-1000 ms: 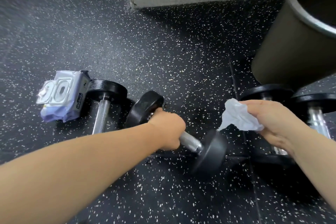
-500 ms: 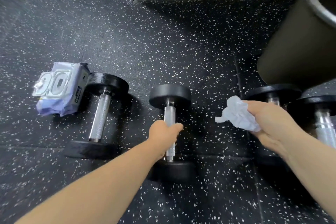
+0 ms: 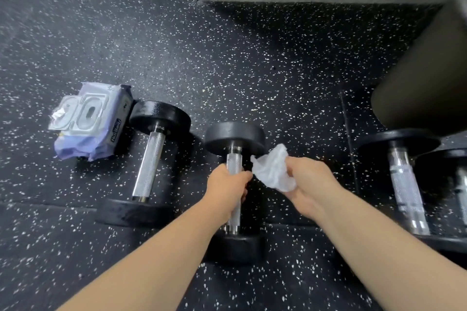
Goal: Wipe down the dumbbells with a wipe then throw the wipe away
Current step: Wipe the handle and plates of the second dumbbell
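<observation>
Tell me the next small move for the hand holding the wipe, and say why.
Probably bring the right hand a little leftward so the crumpled wipe wraps the bare knurled handle of the middle dumbbell, above the left hand. The left hand grips that handle, steadying it, and the wipe hangs just beside the handle, seemingly not yet on it.
</observation>
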